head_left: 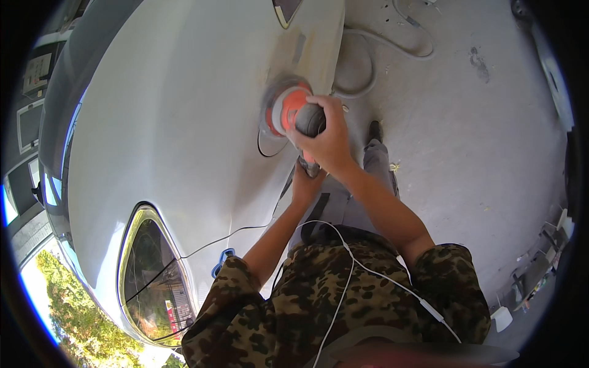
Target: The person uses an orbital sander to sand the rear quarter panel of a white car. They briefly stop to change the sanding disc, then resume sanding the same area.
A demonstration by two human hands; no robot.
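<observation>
An orange and black orbital sander [294, 104] has its round pad against the pale grey car body panel [202, 80], close to the panel's right edge. The pad's rim is blurred. My right hand [331, 138] is wrapped over the sander's black-capped head, thumb and fingers on either side. Lower down, my left hand [307, 182] grips the sander's handle; its fingers are partly hidden. Beyond the pad lies a sanded patch [299, 46] with brownish and grey layers. A curved outline [265, 150], like a fuel flap's, shows just below the pad.
A grey hose [362, 95] loops across the concrete floor [478, 153] at the right. A car window [156, 270] is at lower left, with a blue object [223, 262] beside it. White and black cables [350, 248] run over my camouflage shirt. Clutter lies at far right.
</observation>
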